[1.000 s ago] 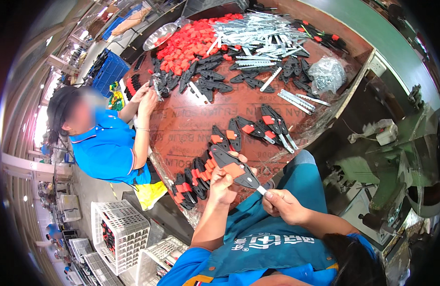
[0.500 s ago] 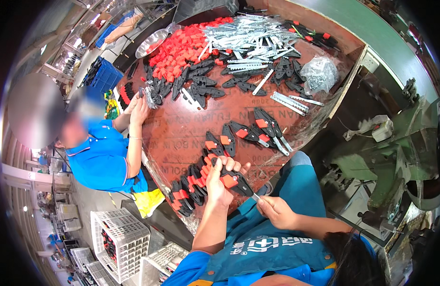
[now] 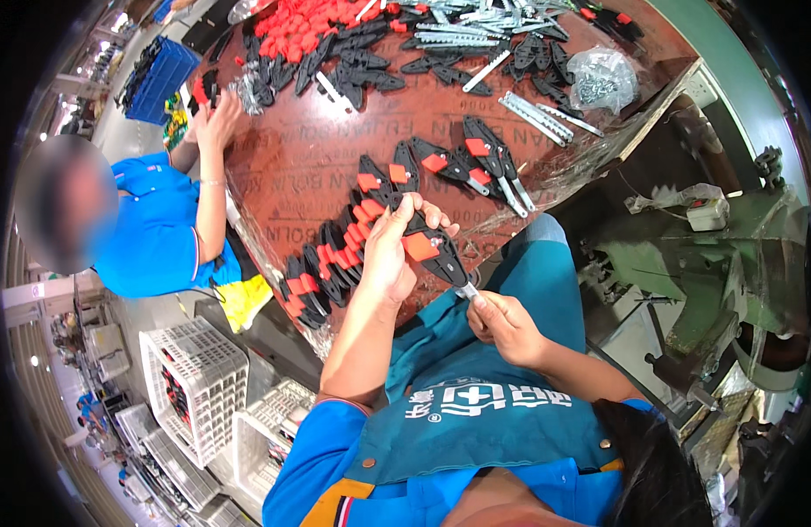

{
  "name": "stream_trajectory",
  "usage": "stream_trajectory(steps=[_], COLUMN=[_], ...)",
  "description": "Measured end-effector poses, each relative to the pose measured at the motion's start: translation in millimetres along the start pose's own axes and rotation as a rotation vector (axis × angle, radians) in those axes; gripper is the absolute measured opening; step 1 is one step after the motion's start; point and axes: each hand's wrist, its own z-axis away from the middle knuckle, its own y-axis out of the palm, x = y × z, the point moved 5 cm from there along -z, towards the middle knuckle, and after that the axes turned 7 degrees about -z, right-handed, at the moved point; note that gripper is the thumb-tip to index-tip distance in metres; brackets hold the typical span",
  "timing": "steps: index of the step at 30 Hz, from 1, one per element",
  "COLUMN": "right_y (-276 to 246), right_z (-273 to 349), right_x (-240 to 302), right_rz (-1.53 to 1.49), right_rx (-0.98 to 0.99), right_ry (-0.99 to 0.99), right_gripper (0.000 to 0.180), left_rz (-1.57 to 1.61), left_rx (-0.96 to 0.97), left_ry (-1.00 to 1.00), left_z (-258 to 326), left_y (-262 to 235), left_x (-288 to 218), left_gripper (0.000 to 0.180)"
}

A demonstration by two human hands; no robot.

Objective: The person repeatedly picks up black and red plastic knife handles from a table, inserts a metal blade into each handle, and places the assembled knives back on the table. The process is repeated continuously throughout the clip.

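Observation:
My left hand [image 3: 390, 259] is closed around the upper end of a long black plastic holder [image 3: 443, 263], which has a red block [image 3: 420, 247] on its face. From the holder's lower end sticks a short stretch of metal strip [image 3: 466, 291]. My right hand [image 3: 509, 328] pinches that strip between thumb and bent fingers. Just beyond my left hand, similar black holders with red blocks [image 3: 338, 256] stand in a curved row along the table's near edge. Several more holders [image 3: 489, 156] lie farther right, some with metal strips jutting out.
Loose red blocks [image 3: 296, 26], metal strips [image 3: 458, 35] and black shells [image 3: 357, 70] cover the table's far side. A clear bag of small metal parts [image 3: 603, 81] lies at right. A co-worker [image 3: 159, 211] sits left. White crates [image 3: 195, 386] stand lower left; green machinery [image 3: 687, 263] is at right.
The whole view has shifted, so the table and co-worker appear higher and farther left. Both hands keep their hold; the metal strip now shows a broader side.

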Motion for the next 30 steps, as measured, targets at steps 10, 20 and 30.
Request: stream_trajectory(steps=[10, 20, 30], right_y=[-81.2, -142.9, -231.7], right_z=[-45.1, -131.3, -161.0], right_x=[19.6, 59.5, 118.5], right_rz=[0.126, 1.066, 1.713], right_rx=[-0.294, -0.419, -0.882], right_ry=[-0.153, -0.077, -0.327], right_gripper=[0.039, 0.046, 0.02], left_rz=[-1.623, -2.429, -1.934], left_rx=[-0.57, -0.446, -0.462], left_ry=[0.54, 0.263, 0.528], left_z=[-17.4, -103.0, -92.2], left_y=[-84.6, -41.5, -18.8], left_x=[-66.6, -19.9, -39.1], left_gripper=[0.036, 0.069, 0.028])
